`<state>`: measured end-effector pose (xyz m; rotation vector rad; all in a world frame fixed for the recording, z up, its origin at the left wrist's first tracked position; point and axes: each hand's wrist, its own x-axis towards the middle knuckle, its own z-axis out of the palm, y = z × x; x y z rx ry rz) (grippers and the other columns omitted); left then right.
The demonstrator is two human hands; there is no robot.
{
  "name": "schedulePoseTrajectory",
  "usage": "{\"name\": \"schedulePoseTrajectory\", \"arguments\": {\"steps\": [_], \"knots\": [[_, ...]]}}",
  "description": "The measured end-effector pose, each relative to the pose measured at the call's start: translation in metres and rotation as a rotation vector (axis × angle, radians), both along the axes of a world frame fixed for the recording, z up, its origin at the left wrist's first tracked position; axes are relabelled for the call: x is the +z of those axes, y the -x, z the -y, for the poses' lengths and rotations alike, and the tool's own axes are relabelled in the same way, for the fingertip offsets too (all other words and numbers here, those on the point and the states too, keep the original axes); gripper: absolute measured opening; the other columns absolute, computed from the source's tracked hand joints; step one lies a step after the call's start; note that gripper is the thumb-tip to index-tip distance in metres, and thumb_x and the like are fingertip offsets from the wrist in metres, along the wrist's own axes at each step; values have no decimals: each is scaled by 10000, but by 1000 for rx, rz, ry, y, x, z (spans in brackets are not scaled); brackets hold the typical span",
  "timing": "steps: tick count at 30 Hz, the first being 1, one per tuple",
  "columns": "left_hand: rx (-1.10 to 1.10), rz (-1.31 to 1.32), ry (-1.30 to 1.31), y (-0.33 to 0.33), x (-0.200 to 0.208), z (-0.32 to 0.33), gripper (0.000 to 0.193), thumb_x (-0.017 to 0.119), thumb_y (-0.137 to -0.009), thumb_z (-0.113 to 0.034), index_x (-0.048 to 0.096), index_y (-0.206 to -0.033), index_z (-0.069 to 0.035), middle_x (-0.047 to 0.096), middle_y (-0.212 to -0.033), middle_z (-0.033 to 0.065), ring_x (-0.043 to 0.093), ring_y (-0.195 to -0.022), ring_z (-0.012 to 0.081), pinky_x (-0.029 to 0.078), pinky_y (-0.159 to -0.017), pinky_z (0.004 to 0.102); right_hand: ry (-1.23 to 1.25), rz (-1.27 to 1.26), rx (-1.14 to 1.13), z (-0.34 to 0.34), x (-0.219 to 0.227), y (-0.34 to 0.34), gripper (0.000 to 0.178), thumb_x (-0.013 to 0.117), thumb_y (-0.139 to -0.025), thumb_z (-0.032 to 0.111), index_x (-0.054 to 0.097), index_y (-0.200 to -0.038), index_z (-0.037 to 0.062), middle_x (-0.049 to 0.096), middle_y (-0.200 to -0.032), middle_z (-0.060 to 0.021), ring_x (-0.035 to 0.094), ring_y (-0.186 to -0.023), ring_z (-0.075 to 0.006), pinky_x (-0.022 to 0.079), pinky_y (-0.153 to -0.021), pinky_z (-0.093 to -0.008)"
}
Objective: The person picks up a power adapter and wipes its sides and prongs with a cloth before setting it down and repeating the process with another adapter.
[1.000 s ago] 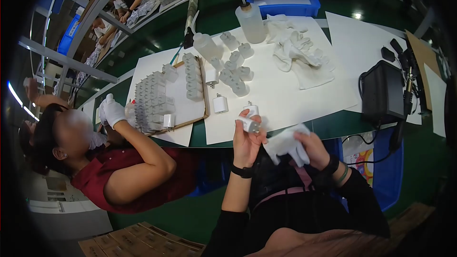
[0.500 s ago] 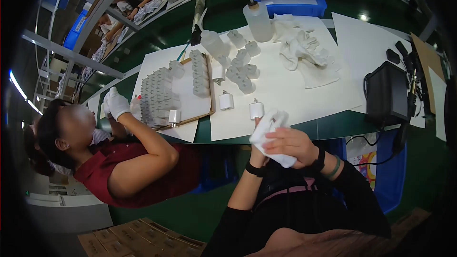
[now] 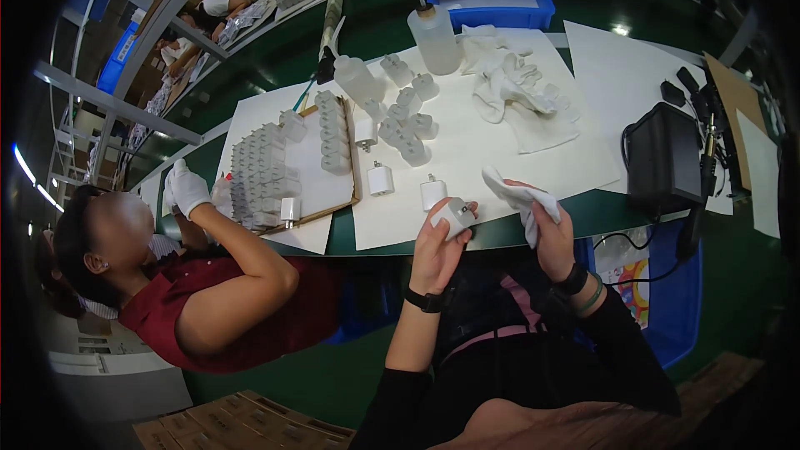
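Near the table's front edge, my left hand is closed around a white wall charger, its metal prongs facing right. Just to its right, my right hand grips a folded white cloth, which stands apart from the charger. Beyond my left hand, two white chargers, a nearer one and one farther left, stand upright on white paper. A loose cluster of chargers lies farther back.
Left of the paper, a cardboard tray holds rows of chargers. Two plastic bottles and crumpled white gloves lie behind. A black box-shaped device with cables stands right. A gloved co-worker sits close on my left.
My hands have come apart: the cloth, earlier wrapped between both, is now in my right hand alone. The charger shows uncovered in my left. The view has shifted slightly.
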<state>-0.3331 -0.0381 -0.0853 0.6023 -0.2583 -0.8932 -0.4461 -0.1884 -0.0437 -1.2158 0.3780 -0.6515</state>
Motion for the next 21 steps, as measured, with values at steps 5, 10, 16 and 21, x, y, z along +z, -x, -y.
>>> {"name": "schedulePoseTrajectory", "arguments": {"steps": [5,10,16,21], "knots": [[79,24,-102,21,15,18,447,396,-974,-262,326,-1351,-32,453,-1304,152,410,-1249,263,356,-1025,411,1030,58,-45,-2,12,-23,311,529,-822,106,606,-1117,47,595,-1195,-81,523,-1167,-247,357,-1003,-373],[217,-294,-77,42,32,25,506,304,-984,-371,326,-1360,-33,419,-1350,133,379,-1278,270,309,-1062,407,1323,-52,-71,-15,12,-35,303,592,-804,171,631,-1097,107,609,-1177,-24,527,-1161,-243,351,-1007,-390],[104,-339,163,31,29,27,529,301,-980,-404,337,-1353,-31,425,-1351,131,414,-1242,303,334,-1048,412,1190,77,226,-27,-20,-6,287,575,-802,130,634,-1081,97,621,-1141,-47,549,-1126,-230,392,-969,-373],[113,-322,91,19,4,5,492,435,-954,-316,344,-1341,-27,450,-1313,129,457,-1194,332,387,-1008,416,-64,-242,510,-7,-32,33,264,535,-867,132,615,-1091,17,645,-962,-57,606,-830,-133,458,-754,-258]]}}
